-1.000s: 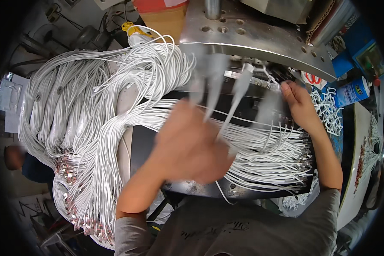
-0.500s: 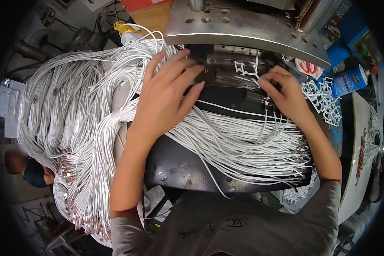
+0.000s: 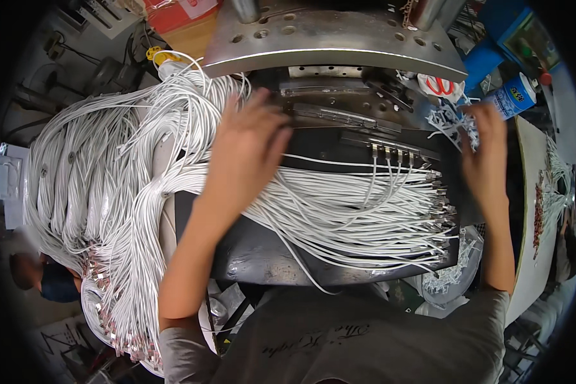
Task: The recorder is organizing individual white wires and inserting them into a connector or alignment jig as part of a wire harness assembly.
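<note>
My left hand, slightly blurred, is over the bundle of white cables with its fingers stretched and the thumb apart, holding nothing. At the right, my right hand is beside a heap of white branched plastic pieces; its fingers are extended and apart from the thumb, and I see nothing in them. Between the hands lies a metal mould bar. Several cable ends with metal connectors sit in a row along a narrow holder just in front of it.
A thick steel press plate with holes overhangs the back. Long hanks of white cable hang at the left. Red-handled scissors and a blue and white can stand at the back right. A clear bag of white scraps is at the lower right.
My right hand has moved right, from the mould to the heap. The white branched piece it was touching is gone from the mould. My left hand has shifted slightly; the whole view has shifted.
</note>
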Action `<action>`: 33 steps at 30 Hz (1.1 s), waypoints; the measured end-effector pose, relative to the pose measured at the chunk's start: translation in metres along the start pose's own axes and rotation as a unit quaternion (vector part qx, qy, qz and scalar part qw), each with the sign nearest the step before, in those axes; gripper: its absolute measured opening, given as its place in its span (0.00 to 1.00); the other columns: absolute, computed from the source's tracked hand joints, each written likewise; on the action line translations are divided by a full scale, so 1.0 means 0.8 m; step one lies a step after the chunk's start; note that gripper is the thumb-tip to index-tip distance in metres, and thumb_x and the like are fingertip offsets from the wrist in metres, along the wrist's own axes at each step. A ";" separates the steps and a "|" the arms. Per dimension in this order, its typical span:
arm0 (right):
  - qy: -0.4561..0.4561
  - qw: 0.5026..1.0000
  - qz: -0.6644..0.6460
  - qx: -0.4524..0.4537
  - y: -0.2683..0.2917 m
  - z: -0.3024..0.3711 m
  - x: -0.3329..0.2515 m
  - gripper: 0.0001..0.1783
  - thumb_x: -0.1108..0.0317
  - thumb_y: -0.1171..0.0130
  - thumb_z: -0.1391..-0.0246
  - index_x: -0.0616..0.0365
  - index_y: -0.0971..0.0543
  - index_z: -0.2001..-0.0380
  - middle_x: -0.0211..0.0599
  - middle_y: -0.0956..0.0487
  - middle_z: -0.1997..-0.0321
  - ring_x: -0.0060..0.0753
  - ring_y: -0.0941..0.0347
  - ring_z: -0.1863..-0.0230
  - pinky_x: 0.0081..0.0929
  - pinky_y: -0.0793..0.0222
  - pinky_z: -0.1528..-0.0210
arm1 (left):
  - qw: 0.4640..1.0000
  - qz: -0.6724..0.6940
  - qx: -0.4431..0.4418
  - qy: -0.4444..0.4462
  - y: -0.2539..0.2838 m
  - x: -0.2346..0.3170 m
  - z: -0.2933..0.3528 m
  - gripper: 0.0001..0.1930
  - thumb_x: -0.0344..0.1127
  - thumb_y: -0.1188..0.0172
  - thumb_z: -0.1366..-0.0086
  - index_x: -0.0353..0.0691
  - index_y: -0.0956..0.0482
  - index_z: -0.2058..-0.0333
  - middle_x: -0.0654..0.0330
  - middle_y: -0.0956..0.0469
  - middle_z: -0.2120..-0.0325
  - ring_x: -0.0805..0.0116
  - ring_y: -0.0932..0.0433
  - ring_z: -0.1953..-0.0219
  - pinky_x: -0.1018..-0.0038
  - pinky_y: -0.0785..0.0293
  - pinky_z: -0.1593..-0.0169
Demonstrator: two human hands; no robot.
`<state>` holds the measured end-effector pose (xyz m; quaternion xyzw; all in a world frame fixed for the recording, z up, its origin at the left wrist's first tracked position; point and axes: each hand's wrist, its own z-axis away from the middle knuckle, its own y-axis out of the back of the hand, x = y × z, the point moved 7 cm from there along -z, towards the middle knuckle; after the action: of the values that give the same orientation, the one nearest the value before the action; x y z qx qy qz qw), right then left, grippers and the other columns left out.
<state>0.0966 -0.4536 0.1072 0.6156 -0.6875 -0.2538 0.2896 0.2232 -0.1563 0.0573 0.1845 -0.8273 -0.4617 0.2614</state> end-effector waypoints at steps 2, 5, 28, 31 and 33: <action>-0.018 0.961 -0.194 -0.199 -0.036 0.028 -0.013 0.09 0.75 0.41 0.38 0.65 0.24 0.56 0.47 0.25 0.59 0.51 0.27 0.55 0.37 0.31 0.49 | 0.991 0.118 -0.055 -0.012 -0.019 0.047 -0.003 0.09 0.35 0.38 0.31 0.38 0.17 0.56 0.54 0.17 0.52 0.54 0.26 0.37 0.49 0.44 0.28; -0.018 0.911 -0.279 -0.303 -0.064 0.045 -0.032 0.09 0.75 0.43 0.37 0.65 0.26 0.55 0.51 0.25 0.57 0.56 0.27 0.53 0.40 0.32 0.49 | 0.957 0.253 -0.132 -0.048 -0.041 0.122 -0.007 0.13 0.37 0.38 0.31 0.38 0.19 0.53 0.54 0.18 0.54 0.50 0.23 0.42 0.52 0.38 0.31; 0.104 0.988 -0.038 -0.109 -0.278 -0.092 0.003 0.25 0.58 0.39 0.37 0.49 0.24 0.39 0.42 0.20 0.40 0.44 0.27 0.38 0.40 0.33 0.34 | 0.985 0.155 -0.053 0.058 -0.093 0.015 -0.114 0.17 0.38 0.44 0.30 0.32 0.17 0.74 0.45 0.18 0.74 0.43 0.17 0.68 0.52 0.22 0.58; 0.120 0.985 -0.068 -0.101 -0.318 -0.084 0.048 0.26 0.56 0.37 0.39 0.49 0.23 0.39 0.40 0.20 0.40 0.43 0.27 0.38 0.40 0.33 0.34 | 0.985 0.122 -0.091 0.076 -0.101 0.013 -0.116 0.17 0.42 0.45 0.28 0.33 0.16 0.67 0.43 0.17 0.70 0.41 0.19 0.63 0.52 0.24 0.54; 0.130 0.983 -0.085 -0.096 -0.326 -0.081 0.058 0.27 0.56 0.36 0.40 0.48 0.23 0.39 0.39 0.20 0.40 0.43 0.27 0.38 0.39 0.33 0.34 | 0.987 0.114 -0.087 0.070 -0.102 0.014 -0.116 0.17 0.42 0.45 0.28 0.33 0.16 0.67 0.44 0.17 0.71 0.41 0.19 0.63 0.52 0.24 0.54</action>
<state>0.3215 -0.5291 -0.0275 0.6688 -0.5617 -0.2602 0.4117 0.2754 -0.2660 0.0306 0.0973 -0.7794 -0.4851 0.3846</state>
